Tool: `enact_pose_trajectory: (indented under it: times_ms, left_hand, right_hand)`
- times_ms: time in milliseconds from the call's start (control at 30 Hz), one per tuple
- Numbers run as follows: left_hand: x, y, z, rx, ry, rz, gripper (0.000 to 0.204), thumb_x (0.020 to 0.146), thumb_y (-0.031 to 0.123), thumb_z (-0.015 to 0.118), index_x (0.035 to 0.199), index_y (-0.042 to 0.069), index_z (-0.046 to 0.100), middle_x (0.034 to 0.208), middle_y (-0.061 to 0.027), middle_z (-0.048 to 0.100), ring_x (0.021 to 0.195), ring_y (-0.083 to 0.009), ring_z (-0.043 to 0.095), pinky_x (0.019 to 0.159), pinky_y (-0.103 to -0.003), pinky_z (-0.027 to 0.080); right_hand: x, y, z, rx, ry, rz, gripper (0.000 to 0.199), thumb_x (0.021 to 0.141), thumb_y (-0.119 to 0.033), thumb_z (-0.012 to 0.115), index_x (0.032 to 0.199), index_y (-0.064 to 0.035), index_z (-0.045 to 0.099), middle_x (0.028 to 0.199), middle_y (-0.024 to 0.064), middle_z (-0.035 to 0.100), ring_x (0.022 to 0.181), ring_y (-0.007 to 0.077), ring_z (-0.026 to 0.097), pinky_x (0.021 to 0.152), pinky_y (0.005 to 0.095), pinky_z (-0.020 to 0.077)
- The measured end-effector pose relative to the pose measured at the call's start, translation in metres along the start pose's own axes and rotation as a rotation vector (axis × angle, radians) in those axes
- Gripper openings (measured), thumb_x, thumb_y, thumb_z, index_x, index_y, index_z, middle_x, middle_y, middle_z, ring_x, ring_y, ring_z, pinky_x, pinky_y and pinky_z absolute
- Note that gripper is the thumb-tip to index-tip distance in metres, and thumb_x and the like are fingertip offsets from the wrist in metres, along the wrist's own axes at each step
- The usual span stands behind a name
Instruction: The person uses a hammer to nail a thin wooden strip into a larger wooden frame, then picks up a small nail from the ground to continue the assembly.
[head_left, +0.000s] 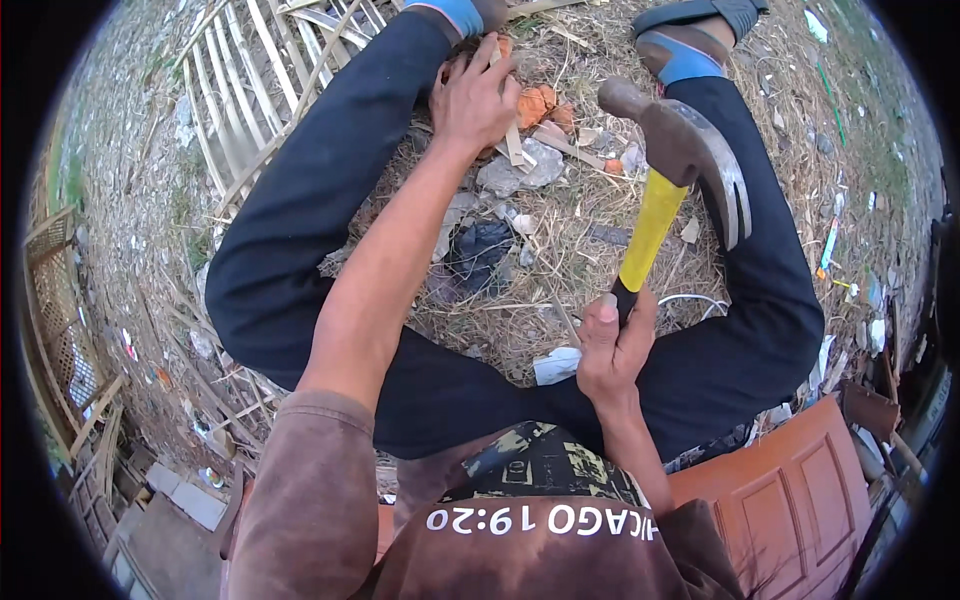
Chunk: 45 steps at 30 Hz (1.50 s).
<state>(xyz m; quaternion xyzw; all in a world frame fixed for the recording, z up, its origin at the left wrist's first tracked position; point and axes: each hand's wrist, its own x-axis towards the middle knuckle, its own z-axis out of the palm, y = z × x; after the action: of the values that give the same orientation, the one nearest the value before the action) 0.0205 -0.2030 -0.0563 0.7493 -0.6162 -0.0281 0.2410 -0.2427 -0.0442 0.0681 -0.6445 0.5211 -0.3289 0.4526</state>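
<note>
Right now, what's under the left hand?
A pale wooden strip runs partly beneath the left hand, its near end showing. Whatever lies under the palm is covered; can't tell.

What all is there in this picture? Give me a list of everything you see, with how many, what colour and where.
Hammer: one, yellow-and-black handle, dull metal head, in the right hand
Slat: one, pale wood, at the left hand
Orange lumps: several, right of the slat
Stone: one large, grey, below the lumps
Bamboo frame: one, pale, upper left
Plastic: one heap, black, between the legs
Door-like panel: one, reddish-brown, lower right
Lattice: one, brown, left edge
Litter: too much to count, mixed colours, scattered
Left hand: one, bare, top centre
Right hand: one, bare, centre right
Legs: two, black trousers, spread
Shirt: one, brown, bottom
</note>
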Motion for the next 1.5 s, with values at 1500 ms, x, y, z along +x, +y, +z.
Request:
enact_pose_trajectory:
  times_ms: [1500]
  left_hand:
    - [0.002,0.002,0.003,0.052,-0.008,0.01,0.031,0.093,0.031,0.05,0.115,0.015,0.064,0.153,-0.0071,0.043,0.134,-0.0321,0.046,0.11,-0.053,0.031]
  right_hand:
    - [0.001,-0.004,0.013,-0.165,-0.101,0.111,0.032,0.101,-0.016,0.053,0.125,0.004,0.048,0.071,0.0152,0.06,0.058,0.0304,0.063,0.053,0.0404,0.0474]
